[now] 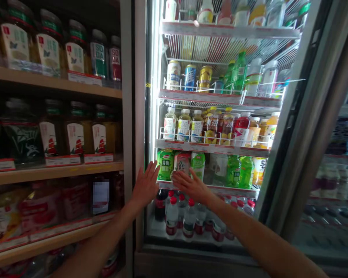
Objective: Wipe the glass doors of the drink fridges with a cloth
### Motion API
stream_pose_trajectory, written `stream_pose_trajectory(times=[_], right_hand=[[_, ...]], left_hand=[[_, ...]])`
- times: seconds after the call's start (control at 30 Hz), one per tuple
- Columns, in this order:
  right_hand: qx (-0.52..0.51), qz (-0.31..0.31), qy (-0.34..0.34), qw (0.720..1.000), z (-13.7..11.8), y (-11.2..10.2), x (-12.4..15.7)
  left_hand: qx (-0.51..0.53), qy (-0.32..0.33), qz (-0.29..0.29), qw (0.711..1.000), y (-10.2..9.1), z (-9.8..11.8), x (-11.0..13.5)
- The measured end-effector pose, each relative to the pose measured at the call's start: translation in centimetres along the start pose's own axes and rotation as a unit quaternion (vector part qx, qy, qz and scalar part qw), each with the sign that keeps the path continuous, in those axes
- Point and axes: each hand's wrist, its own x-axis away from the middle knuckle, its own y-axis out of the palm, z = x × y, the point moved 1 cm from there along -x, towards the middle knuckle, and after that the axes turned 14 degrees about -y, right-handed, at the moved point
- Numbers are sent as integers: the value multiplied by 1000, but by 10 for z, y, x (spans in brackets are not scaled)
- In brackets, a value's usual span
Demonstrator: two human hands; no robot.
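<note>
I face an open drinks fridge with lit wire shelves. My left hand [145, 186] is open with fingers spread, at the left edge of the fridge frame, level with the row of green bottles. My right hand [188, 183] reaches onto that shelf, fingers stretched out flat just below a pink-labelled bottle [182, 162]. A green-labelled bottle [165, 164] stands to its left, another green one [198, 165] to its right. I cannot tell whether the right fingers touch the pink bottle. Neither hand holds anything.
The fridge door [307, 116] stands swung open on the right. Water bottles with red caps [179, 214] fill the bottom shelf. Tea bottles [191, 125] and cans [190, 77] line the higher shelves. Wooden shelves [55, 170] with jars stand on the left.
</note>
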Motion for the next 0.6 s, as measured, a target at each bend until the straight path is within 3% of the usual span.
stream_pose_trajectory(times=[0.03, 0.17, 0.23, 0.37, 0.53, 0.6], right_hand=[[0, 0, 17, 1000, 2, -2, 5], [26, 26, 197, 980, 17, -13, 22], [26, 22, 199, 979, 12, -13, 37], [7, -13, 112, 994, -6, -10, 73], [71, 39, 274, 958, 12, -15, 93], [88, 53, 298, 949, 8, -16, 100]], left_hand=[[1, 1, -2, 1000, -1, 1, -2], [2, 3, -4, 1000, -2, 11, -10], [12, 11, -5, 1000, -2, 19, -13], [24, 44, -3, 999, 0, 38, -18], [43, 67, 12, 997, 6, 65, -21], [51, 80, 20, 995, 9, 77, -20]])
